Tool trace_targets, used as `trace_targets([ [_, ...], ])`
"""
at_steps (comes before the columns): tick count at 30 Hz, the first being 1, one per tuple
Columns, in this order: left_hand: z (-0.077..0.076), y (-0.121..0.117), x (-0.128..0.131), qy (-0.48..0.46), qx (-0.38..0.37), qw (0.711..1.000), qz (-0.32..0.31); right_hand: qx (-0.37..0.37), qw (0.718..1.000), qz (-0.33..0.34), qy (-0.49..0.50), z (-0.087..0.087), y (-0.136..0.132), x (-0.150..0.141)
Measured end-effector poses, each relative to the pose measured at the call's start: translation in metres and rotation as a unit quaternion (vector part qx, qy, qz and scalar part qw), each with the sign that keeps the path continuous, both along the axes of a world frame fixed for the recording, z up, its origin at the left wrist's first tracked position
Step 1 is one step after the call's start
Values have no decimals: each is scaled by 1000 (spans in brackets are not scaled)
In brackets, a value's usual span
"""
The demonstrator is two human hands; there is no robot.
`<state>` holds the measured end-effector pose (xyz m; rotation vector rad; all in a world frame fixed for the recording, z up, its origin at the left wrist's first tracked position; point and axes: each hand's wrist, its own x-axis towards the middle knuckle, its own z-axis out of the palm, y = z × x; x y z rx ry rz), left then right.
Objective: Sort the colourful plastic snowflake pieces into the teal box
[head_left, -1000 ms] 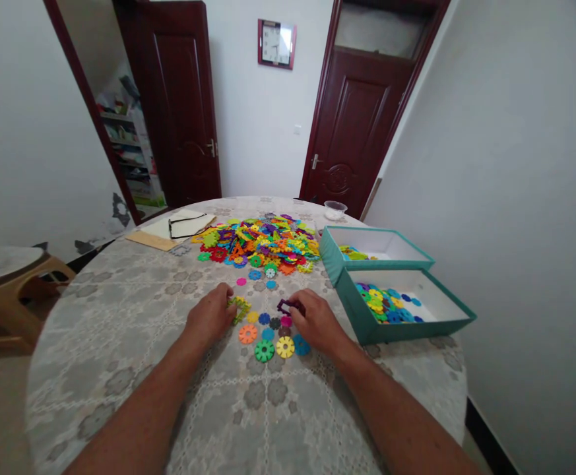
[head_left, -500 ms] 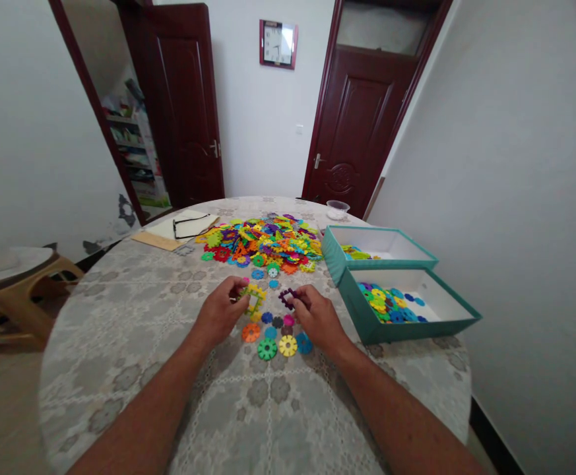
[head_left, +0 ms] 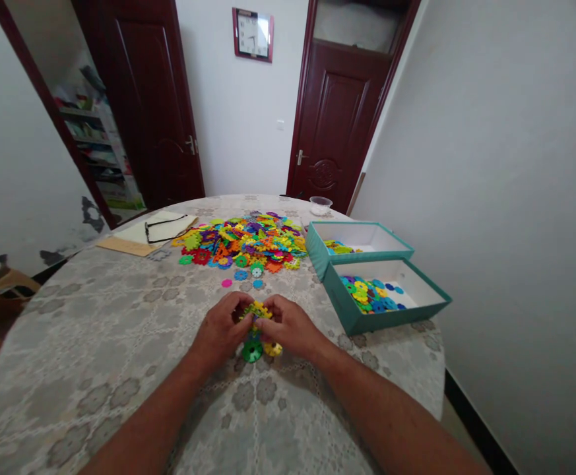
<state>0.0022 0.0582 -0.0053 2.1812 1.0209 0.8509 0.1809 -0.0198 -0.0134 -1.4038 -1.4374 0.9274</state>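
Note:
My left hand (head_left: 220,328) and my right hand (head_left: 291,326) meet low over the near middle of the table. Their fingers are closed around a yellow toothed plastic building piece (head_left: 256,309). Both thumbs press at its near side. The dark purple square piece is not visible now; the fingers may cover it. Just below the fingertips lie a green notched disc (head_left: 253,351) and a yellow notched disc (head_left: 272,348). Other small discs around them are mostly hidden by my hands.
Beyond my hands spreads a big pile of colourful notched pieces (head_left: 243,241). A few loose discs, one of them pink (head_left: 227,283), lie before it. Two teal boxes (head_left: 350,318) with pieces inside stand at right. Glasses (head_left: 161,239) rest on papers at left; a clear bowl (head_left: 320,203) stands behind.
My hands have come together; the right moved left to the yellow piece. The dark purple piece it held has gone from sight. The view has turned slightly right.

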Motion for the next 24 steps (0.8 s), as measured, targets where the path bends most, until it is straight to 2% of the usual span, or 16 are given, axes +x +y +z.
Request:
trace_targets([
  [2,1,-1,0,-12,-8,1000,-26,7,998,-17,-65,4,-2,3],
  [4,2,-2,-2,-23,-18,999,-46,18,992,-21,-125,16,-6,8],
  [8,11,0,-14,12,-18,998,-67,48,972,-31,-228,61,-17,35],
  [11,17,3,-30,89,-34,987,-129,80,939,-95,-321,97,-16,75],
  [14,17,5,-44,163,-72,970,-165,95,879,-202,-421,118,2,126],
  [16,15,5,-50,188,-89,963,-172,75,836,-272,-471,124,19,159],
  [18,13,5,-51,194,-87,961,-175,60,806,-317,-496,125,33,185],
  [21,14,2,-47,197,-73,963,-171,58,794,-334,-504,123,40,199],
  [24,15,2,-43,195,-71,966,-157,97,811,-314,-485,114,28,179],
])
